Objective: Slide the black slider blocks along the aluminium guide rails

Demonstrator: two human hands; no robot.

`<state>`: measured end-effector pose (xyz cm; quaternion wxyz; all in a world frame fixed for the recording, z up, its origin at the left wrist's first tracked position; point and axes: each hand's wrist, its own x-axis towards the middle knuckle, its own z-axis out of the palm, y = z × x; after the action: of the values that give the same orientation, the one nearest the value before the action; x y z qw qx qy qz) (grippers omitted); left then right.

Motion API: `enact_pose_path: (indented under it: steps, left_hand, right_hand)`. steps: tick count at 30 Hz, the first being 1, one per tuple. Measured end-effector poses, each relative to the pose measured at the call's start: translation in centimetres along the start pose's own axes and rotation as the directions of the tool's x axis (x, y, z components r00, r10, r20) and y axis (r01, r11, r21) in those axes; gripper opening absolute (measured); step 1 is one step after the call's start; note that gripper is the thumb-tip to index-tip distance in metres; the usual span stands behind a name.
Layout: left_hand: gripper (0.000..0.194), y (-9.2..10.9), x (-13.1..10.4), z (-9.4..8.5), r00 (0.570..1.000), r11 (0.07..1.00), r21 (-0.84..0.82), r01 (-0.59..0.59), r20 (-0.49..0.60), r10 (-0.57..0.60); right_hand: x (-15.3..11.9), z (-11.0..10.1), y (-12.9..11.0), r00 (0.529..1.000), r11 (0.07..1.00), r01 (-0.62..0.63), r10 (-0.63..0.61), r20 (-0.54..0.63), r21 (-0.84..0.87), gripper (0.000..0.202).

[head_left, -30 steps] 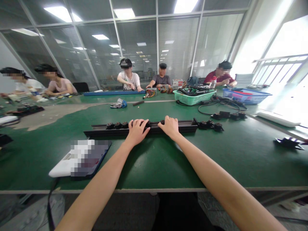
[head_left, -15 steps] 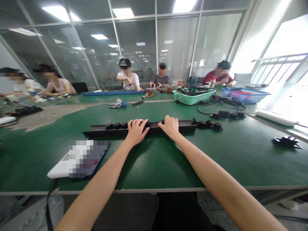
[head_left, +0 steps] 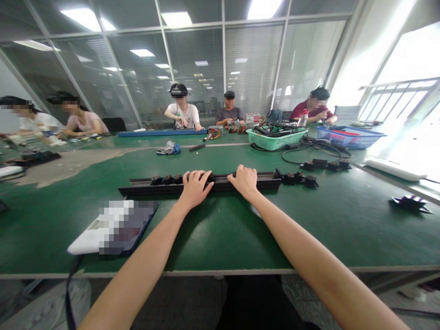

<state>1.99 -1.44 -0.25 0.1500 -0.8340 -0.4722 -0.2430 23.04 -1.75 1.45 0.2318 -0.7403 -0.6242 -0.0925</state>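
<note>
A long black rail (head_left: 151, 190) lies crosswise on the green table, with several small black parts (head_left: 167, 179) seated along its left half. My left hand (head_left: 195, 188) rests over the middle of the rail, fingers bent around a black part that shows at the fingertips. Farther right, my right hand (head_left: 244, 181) is closed over the rail, its fingers curled; a dark piece under them is mostly hidden. More black parts (head_left: 297, 178) lie just beyond the rail's right end.
A white object and a dark device (head_left: 146, 224) lie near left. Behind are gloves (head_left: 168, 148), a green basket (head_left: 275, 140), a blue basket (head_left: 350, 137) and cables (head_left: 309, 145). Another black part (head_left: 411, 203) sits far right. Several people sit around the table.
My right hand has shifted very slightly to the right along the rail. My left hand looks unmoved. Across the table, two people have changed their arm or head positions a little.
</note>
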Motion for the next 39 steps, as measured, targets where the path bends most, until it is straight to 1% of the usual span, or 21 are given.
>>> enact_pose_path:
  steps: [11, 24, 33, 39]
  left_hand:
    - [0.051, 0.03, 0.01, -0.07, 1.000, 1.000, -0.009, 0.001, 0.002, -0.001]
    - [0.049, 0.13, 0.02, -0.23, 1.000, 1.000, -0.023, 0.009, 0.007, -0.009]
    - [0.050, 0.05, -0.03, -0.07, 1.000, 1.000, -0.016, 0.008, -0.001, -0.008]
    - [0.049, 0.12, -0.01, -0.21, 1.000, 1.000, -0.019, 0.013, 0.006, -0.013]
  right_hand:
    - [-0.03, -0.38, 0.03, 1.000, 0.998, 0.020, -0.020, -0.003, -0.057, 0.034]
    - [-0.03, -0.69, 0.09, 1.000, 0.997, 0.013, -0.012, 0.002, -0.075, 0.033]
    - [-0.02, -0.48, -0.02, 1.000, 0.997, -0.003, 0.002, -0.009, -0.082, 0.030]
    - [-0.02, -0.72, -0.03, 1.000, 0.997, -0.002, 0.003, 0.013, -0.082, 0.031]
